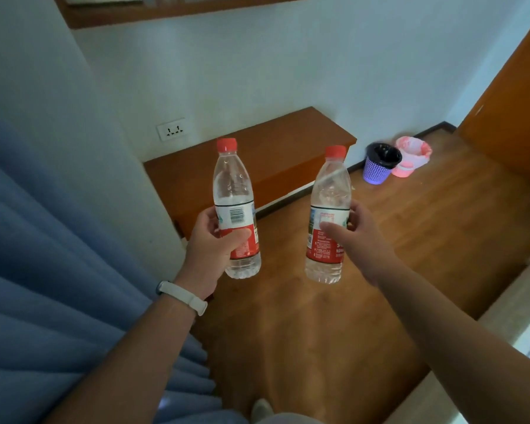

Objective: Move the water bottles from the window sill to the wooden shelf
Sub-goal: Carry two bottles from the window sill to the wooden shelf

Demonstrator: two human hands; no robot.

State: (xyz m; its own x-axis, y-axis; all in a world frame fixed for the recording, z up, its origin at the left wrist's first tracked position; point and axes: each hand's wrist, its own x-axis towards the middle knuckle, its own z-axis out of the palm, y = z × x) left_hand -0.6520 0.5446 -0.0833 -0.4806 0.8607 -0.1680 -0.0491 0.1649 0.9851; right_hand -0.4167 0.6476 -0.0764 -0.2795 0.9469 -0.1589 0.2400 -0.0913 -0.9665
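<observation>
While both water bottles are being carried clear of any surface, the left bottle [237, 209] is standing nearly upright in the left hand [216, 240], and the right bottle [328, 218] is tilting slightly, cap toward the right, in the right hand [357, 237]. Each hand is wrapping its fingers around the labelled middle of its bottle, thumb showing on the near face, so that caps and bases are staying free. Both long axes are running roughly vertical, red caps uppermost. The low wooden shelf [257, 157] is lying ahead of and below the bottles, against the wall; the left bottle is overlapping it in view and so appears the nearer, while the right bottle is hanging over the floor [410, 240] off its outer end. A second wooden ledge [178, 13] is being cut off at the top edge, so which one is meant cannot be told. No window sill is showing; a blue curtain [43, 270] is filling the left side. Two small bins [380, 163] are standing well apart, beyond the shelf.
</observation>
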